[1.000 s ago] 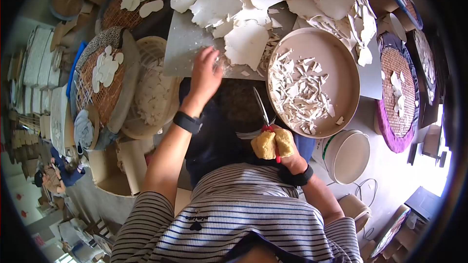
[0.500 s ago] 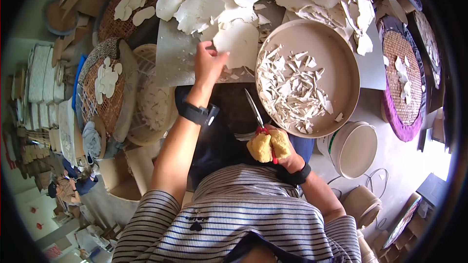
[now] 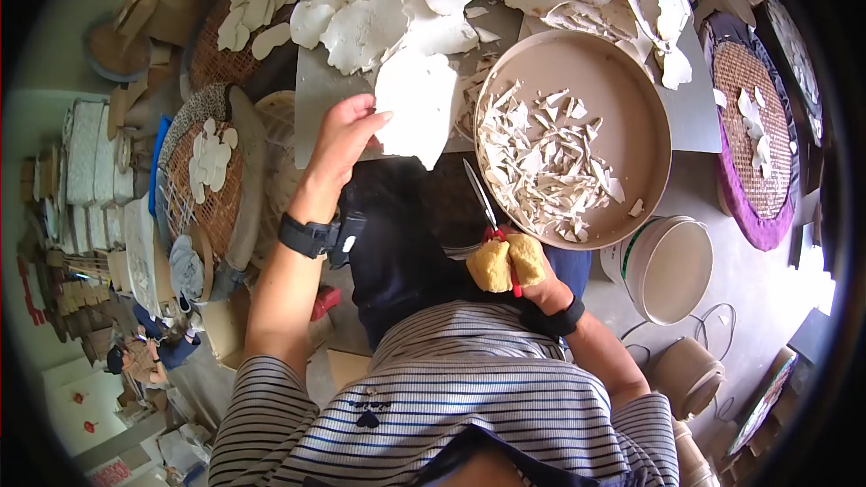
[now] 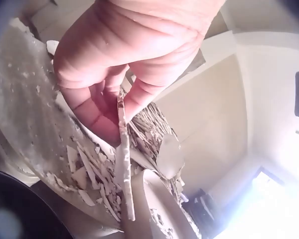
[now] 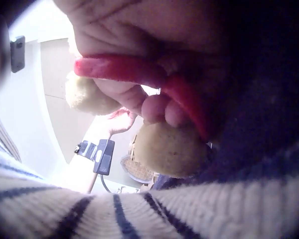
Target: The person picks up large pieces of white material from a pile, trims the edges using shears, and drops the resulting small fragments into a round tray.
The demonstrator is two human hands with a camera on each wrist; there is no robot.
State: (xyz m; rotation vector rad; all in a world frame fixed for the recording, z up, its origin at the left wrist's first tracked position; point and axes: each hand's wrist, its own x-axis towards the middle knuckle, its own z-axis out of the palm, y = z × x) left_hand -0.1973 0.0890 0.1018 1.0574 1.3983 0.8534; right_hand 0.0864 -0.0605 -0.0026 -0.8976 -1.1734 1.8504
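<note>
A thin white sheet (image 3: 417,108), brightly lit and ragged at its lower end, is pinched by my left hand (image 3: 338,144) at its left edge. In the left wrist view the sheet (image 4: 124,169) appears edge-on between the thumb and fingers of the left hand (image 4: 124,55). My right hand (image 3: 546,290) grips scissors (image 3: 481,198) with red handles and yellow padding (image 3: 492,266); the blades point up and away, below the round pan's left side. The right wrist view has fingers of the right hand (image 5: 154,107) through the red handles (image 5: 119,69).
A round pan (image 3: 654,117) of white fragments stands on the grey table (image 3: 316,68), beside a heap of white sheets (image 3: 361,27). At right are a white bucket (image 3: 669,271) and a purple-rimmed woven tray (image 3: 771,227). Another woven tray (image 3: 180,203) lies at left.
My left hand has taken hold of the white sheet and drawn it off the table surface toward the body. The right hand with the scissors has barely moved.
</note>
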